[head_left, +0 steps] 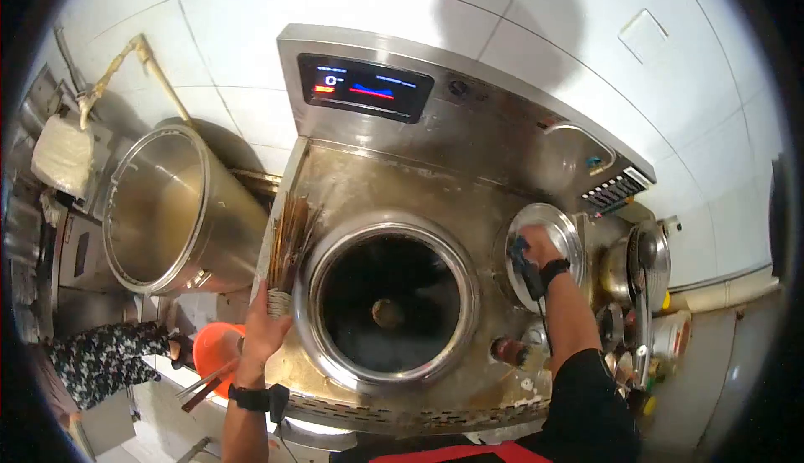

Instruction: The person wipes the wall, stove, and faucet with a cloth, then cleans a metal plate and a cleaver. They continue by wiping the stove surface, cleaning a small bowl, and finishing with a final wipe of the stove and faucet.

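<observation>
My left hand (266, 329) is closed round the cord-bound end of a bamboo wok brush (293, 228), whose bristles point away from me along the stove's left edge. Beside it, a round wok opening with a shiny metal rim (308, 312) holds dark liquid, with a small pale round spot in the middle. My right hand (540, 247) is over a shallow metal bowl (569, 224) on the right of the stove. Its fingers look closed near a dark blue item (521, 252) that I cannot make out. Black bands circle both wrists.
A large steel pot (226, 220) of cloudy liquid stands at left, with an orange bucket (219, 347) below it. A faucet (590, 136) and a lit display (366, 87) are behind. Jars (509, 351) and stacked pans (649, 262) are at right. A person in patterned clothing (109, 358) is at lower left.
</observation>
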Demonstrator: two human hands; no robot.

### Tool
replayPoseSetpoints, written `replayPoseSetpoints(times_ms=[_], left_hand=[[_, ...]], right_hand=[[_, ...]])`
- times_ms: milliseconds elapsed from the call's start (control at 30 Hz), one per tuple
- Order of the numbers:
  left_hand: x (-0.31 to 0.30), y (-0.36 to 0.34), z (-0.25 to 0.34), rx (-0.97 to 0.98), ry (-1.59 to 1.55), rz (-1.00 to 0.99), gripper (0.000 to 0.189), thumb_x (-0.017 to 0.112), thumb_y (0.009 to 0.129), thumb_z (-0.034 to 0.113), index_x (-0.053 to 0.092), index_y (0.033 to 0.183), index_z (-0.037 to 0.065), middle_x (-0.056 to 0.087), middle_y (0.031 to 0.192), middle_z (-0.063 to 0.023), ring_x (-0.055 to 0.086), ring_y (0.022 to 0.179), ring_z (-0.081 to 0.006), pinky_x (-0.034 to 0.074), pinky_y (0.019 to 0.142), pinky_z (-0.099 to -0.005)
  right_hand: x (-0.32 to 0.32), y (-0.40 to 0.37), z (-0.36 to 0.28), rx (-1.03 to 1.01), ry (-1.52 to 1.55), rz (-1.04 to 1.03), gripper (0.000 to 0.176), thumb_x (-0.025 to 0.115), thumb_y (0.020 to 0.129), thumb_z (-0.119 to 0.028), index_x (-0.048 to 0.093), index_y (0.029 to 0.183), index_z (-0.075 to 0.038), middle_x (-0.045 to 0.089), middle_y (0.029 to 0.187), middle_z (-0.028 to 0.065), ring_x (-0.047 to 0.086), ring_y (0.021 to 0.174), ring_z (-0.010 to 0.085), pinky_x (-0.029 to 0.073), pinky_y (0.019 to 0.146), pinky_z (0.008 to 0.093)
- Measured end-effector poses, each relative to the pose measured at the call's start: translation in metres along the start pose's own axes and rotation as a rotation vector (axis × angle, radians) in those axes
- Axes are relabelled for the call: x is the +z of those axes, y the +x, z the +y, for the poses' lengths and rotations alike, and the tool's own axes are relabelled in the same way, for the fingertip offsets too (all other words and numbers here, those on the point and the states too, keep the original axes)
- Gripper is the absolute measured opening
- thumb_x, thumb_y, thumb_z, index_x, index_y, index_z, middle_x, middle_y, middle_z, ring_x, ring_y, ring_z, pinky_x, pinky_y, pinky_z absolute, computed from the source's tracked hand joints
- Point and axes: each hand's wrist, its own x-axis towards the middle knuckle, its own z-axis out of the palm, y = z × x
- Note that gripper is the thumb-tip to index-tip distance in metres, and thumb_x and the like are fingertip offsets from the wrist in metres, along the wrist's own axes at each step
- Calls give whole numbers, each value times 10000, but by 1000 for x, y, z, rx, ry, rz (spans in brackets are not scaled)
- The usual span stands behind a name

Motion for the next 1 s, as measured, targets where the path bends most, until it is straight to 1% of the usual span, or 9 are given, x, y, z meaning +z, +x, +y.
replayPoseSetpoints(times_ms=[133,233,300,367,567,733,867,933,1000], left_hand=[[8,5,11,21,-158,-48,797,612,694,67,299,1411,-84,556,1244,-263,565,1152,-296,437,968,-334],[3,-3,61,-19,-213,-120,785,588,697,58,299,1413,-84,565,1234,-249,580,1127,-265,451,942,-323],[9,-1,70,-66,-199,-173,781,581,698,58,302,1414,-80,566,1229,-243,585,1114,-253,459,928,-321],[37,15,48,232,-289,-75,775,575,707,71,305,1420,-64,566,1222,-231,604,1045,-245,480,883,-331],[71,18,97,308,-261,-147,796,587,723,141,273,1421,-79,558,1147,-277,595,993,-352,477,859,-383],[132,13,138,438,-97,-315,814,614,771,209,234,1435,-66,519,1119,-291,524,1067,-430,431,921,-453],[184,7,163,694,-60,-372,751,600,864,275,238,1424,-72,515,1126,-303,500,1110,-453,417,952,-477],[193,31,175,896,-85,-728,647,566,891,264,322,1388,-72,554,1078,-288,535,1045,-456,426,936,-497],[193,82,191,1107,374,-600,454,491,926,171,430,1345,7,572,1196,-244,551,1103,-413,458,936,-451]], right_hand=[[-72,55,-21,757,1444,483,193,645,831,-189,663,948,-37,587,786,30,538,773,155,444,679,304],[-120,84,-41,770,1307,550,197,614,859,-148,668,1020,-48,625,867,35,548,796,133,454,634,301],[-125,98,-52,478,1336,810,191,583,884,-111,659,1054,-68,641,934,33,559,823,127,472,642,309],[-139,99,-83,502,1406,747,189,548,904,-101,662,1054,-93,638,945,23,570,823,138,484,701,302],[-32,90,-126,468,1045,391,275,572,897,-159,644,1135,-39,663,1005,37,617,897,157,491,787,308],[-97,29,-206,690,1775,236,513,638,883,-298,513,1291,-13,632,1155,115,605,1033,243,469,904,351],[-103,-3,-211,704,1894,370,631,649,859,-191,372,1381,32,564,1231,142,555,1073,215,461,891,327],[-71,-6,-187,659,1842,439,660,665,845,-179,357,1386,39,563,1230,143,549,1080,217,453,905,332],[-47,-5,-171,658,1537,499,745,696,809,-153,306,1411,46,572,1217,155,550,1100,242,435,938,364]])
